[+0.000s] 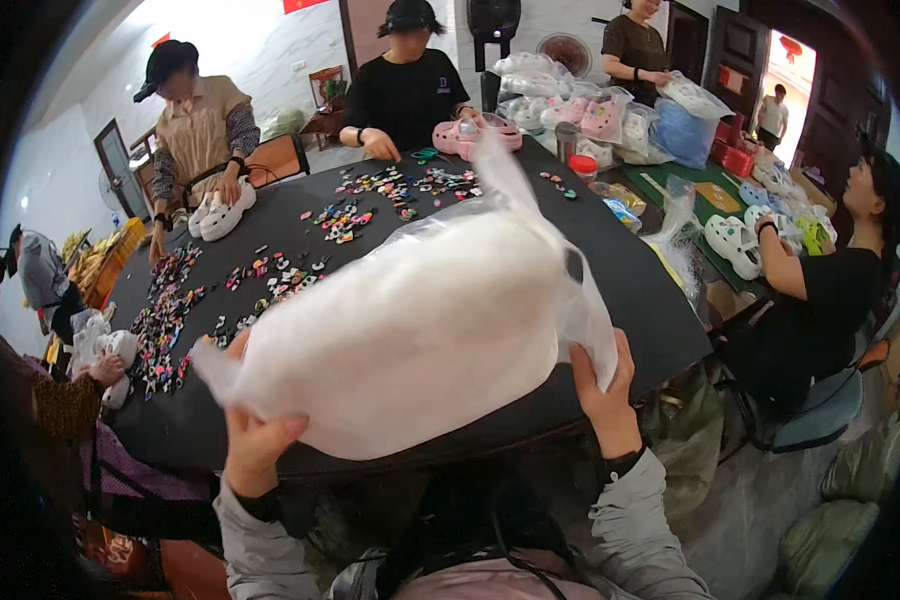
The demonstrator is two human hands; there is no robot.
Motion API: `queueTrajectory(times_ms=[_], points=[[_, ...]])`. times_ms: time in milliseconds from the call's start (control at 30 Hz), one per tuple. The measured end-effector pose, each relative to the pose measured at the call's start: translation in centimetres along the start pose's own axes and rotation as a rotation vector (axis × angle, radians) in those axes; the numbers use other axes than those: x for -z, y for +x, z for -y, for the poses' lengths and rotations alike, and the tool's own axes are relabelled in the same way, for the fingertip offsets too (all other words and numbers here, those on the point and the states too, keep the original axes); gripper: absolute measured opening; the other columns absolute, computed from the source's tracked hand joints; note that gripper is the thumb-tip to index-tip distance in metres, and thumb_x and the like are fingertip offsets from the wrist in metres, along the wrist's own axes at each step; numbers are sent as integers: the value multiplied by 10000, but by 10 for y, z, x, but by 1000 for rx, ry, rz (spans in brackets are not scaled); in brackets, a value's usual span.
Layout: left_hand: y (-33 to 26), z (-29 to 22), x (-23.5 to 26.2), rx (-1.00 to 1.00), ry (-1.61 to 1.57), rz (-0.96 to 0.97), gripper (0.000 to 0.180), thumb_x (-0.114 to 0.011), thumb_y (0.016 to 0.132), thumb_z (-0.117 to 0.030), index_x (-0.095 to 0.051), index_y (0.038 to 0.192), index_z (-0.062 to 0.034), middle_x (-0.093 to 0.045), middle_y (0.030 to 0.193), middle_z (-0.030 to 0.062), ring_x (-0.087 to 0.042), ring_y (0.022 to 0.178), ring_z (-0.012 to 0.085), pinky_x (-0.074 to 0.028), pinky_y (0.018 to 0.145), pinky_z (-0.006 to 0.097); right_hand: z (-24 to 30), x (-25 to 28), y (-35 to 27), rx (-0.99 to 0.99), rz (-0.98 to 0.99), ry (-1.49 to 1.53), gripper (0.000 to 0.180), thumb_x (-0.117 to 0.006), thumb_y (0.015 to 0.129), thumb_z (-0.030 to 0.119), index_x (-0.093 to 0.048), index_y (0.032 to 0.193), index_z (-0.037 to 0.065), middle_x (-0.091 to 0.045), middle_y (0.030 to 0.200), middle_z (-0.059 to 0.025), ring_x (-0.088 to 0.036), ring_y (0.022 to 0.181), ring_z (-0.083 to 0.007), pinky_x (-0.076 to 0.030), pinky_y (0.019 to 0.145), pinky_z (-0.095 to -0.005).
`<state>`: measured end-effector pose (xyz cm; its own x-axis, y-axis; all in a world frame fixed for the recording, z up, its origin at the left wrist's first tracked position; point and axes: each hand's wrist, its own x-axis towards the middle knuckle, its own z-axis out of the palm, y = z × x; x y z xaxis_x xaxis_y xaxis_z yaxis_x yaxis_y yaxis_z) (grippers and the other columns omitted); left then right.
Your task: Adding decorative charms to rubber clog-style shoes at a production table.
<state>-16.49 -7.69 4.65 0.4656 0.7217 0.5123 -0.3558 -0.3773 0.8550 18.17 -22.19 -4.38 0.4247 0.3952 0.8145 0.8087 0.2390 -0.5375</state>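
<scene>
A large white plastic bag [420, 330] is stretched between my hands above the black table; motion blurs it, and I cannot make out what is inside. My left hand [258, 435] grips its lower left corner, thumb on the near side. On the other end, my right hand [608, 385] pinches the loose edge near the bag's handle part. Behind the bag lie many small colourful shoe charms [345, 220], partly hidden by it.
More charms [165, 320] spread along the left of the black table [650, 310]. Co-workers handle white clogs [220, 215] and pink clogs [475, 138] across from me. Bagged clogs [595, 115] pile up at the back right. A green side table [660, 185] holds more clogs.
</scene>
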Motion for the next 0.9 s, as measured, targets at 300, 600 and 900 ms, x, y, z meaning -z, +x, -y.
queueTrajectory(times_ms=[300, 600, 900], points=[[-36, 50, 39, -537, 1251, 298, 547, -711, 743, -181, -471, 1219, -61, -509, 1316, 194, -469, 1233, 427, -326, 1026, 556, -47, 7, 11, 118, 129, -391, 183, -630, 830, 120, -657, 1004, 70, -627, 934, -90, -579, 917, -299, -452, 800, -410], [-77, 73, 42, -230, 1377, 296, 625, -547, 671, 87, -455, 1279, -22, -462, 1397, 164, -434, 1283, 394, -315, 1047, 534, -54, 24, -30, 5, 173, -401, 139, -632, 817, 44, -651, 953, 24, -626, 949, -123, -573, 937, -311, -464, 800, -413], [-82, 26, 7, -98, 1314, 294, 531, -499, 760, 52, -477, 1286, -22, -426, 1389, 201, -353, 1328, 418, -252, 1072, 557, 26, 32, -19, 269, 217, -203, 175, -611, 721, -15, -630, 895, -2, -611, 987, -149, -574, 964, -361, -463, 853, -429]])
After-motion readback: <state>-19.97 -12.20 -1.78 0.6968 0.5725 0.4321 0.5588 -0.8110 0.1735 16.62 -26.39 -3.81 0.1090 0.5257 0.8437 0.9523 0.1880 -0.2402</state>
